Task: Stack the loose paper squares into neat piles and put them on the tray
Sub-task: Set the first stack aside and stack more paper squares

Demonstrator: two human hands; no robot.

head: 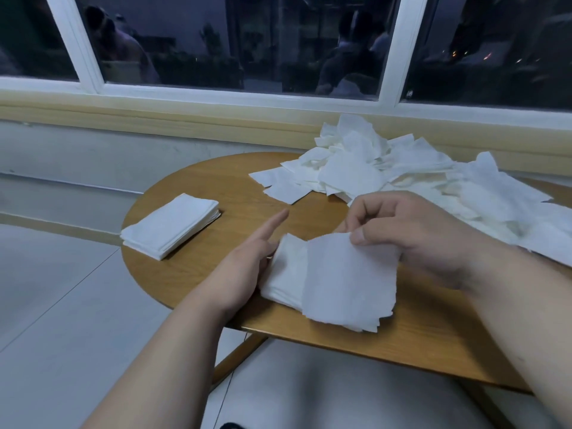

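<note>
Clearly the job is only partly done: one neat pile (170, 226) sits finished at the left edge of the desk (241, 193), and a second pile (286, 274) is being built near the front edge. The right hand (411, 233) pinches a single paper square (346, 283) over that pile, while the left hand (244, 267), fingers straight, steadies its left side. A large loose heap (387, 168) covers the far right of the desk, unsorted, and no tray is in sight.
</note>
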